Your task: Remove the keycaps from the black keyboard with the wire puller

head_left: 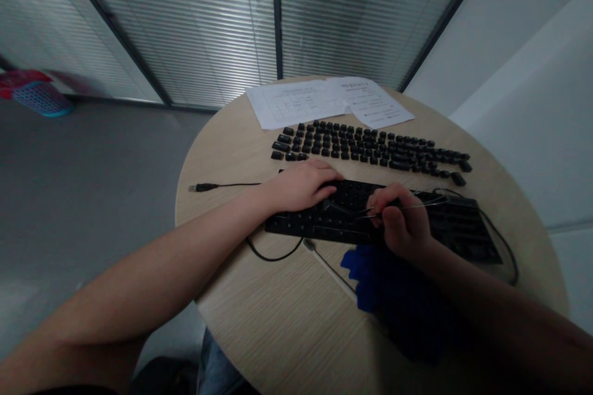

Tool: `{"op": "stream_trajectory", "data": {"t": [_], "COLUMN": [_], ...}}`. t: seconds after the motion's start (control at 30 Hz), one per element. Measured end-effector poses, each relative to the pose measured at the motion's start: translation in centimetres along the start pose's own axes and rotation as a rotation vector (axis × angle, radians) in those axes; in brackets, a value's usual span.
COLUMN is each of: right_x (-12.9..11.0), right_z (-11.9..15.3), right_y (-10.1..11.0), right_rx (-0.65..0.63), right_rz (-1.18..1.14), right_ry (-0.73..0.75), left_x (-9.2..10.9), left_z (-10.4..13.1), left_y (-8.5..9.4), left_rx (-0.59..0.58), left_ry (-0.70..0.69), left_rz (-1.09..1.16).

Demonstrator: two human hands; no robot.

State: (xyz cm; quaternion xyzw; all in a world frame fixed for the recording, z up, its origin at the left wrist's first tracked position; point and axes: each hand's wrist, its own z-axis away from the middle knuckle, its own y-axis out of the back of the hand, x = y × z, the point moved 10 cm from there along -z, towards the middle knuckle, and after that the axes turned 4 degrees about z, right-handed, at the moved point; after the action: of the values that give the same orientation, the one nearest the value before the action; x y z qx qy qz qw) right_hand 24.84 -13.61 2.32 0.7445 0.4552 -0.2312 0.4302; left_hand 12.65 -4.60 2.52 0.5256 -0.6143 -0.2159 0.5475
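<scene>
A black keyboard (333,228) lies across the round table, its left part stripped of keycaps while the right part is in shadow. My left hand (306,185) rests on its upper left part, fingers stretched out and thumb apart, holding nothing. Over the middle of the keyboard, my right hand (405,219) is closed around a wire keycap puller (428,202). Wire ends stick out on both sides of the fist, the left ones close to the keys. Whether they touch a key I cannot tell. Behind the keyboard, loose black keycaps (352,145) are laid out in rows.
Printed papers (301,102) lie at the back of the round table (259,308). A brush (328,265) and a dark blue cloth (370,278) are in front of the keyboard. The USB plug (204,187) points left. A blue basket (41,99) stands on the floor.
</scene>
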Motion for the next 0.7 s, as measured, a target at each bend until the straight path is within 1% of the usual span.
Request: {"op": "stream_trajectory", "data": {"t": [0.07, 0.17, 0.2, 0.27, 0.37, 0.43, 0.57, 0.7], "right_x": [-0.2, -0.9, -1.1, -1.5, -1.7, -1.6, -2.1, -2.7], "right_z": [-0.1, -0.4, -0.5, -0.8, -1.2, -1.3, -1.3, -1.5], "right_y": [0.3, 0.7, 0.7, 0.8, 1.1, 1.1, 1.0, 1.1], "right_rx": [0.024, 0.044, 0.048, 0.061, 0.102, 0.119, 0.140, 0.156], "right_rz": [0.025, 0.096, 0.127, 0.189, 0.240, 0.241, 0.248, 0.295], "right_ry": [0.017, 0.053, 0.063, 0.071, 0.045, 0.028, 0.072, 0.124], "left_x": [0.1, 0.4, 0.6, 1.2, 2.1, 2.5, 2.8, 2.9], "left_z": [0.1, 0.4, 0.6, 0.8, 1.0, 1.0, 0.7, 0.7], "left_y": [1.2, 3.7, 4.5, 5.2, 5.0, 4.7, 4.2, 4.3], "left_rx": [0.055, 0.157, 0.176, 0.150, 0.062, 0.028, 0.011, 0.017], "left_ry": [-0.004, -0.011, -0.016, -0.034, -0.052, -0.053, -0.039, -0.030], "left_rz": [0.048, 0.126, 0.170, 0.261, 0.300, 0.286, 0.236, 0.188]}}
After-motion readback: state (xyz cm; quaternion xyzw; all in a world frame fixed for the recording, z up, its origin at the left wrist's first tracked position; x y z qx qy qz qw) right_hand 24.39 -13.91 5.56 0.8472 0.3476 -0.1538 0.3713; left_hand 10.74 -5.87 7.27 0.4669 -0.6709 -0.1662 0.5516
